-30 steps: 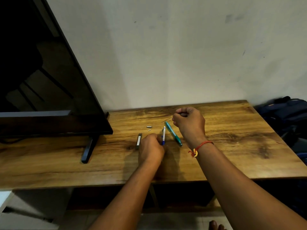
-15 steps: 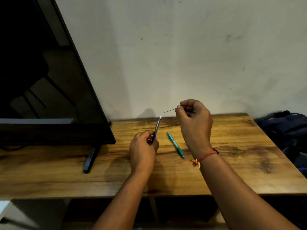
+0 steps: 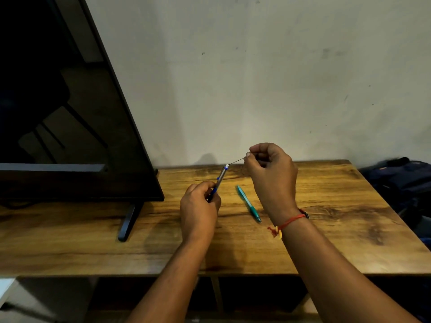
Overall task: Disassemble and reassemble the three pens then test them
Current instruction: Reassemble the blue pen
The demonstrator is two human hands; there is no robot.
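Gripping the blue pen [image 3: 219,180], left hand [image 3: 199,209] faces right hand [image 3: 271,176] pinching a thin refill [image 3: 236,161], inside table [image 3: 338,229] edges.

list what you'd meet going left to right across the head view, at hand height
TV → left hand gripping the blue pen → refill → right hand → bag
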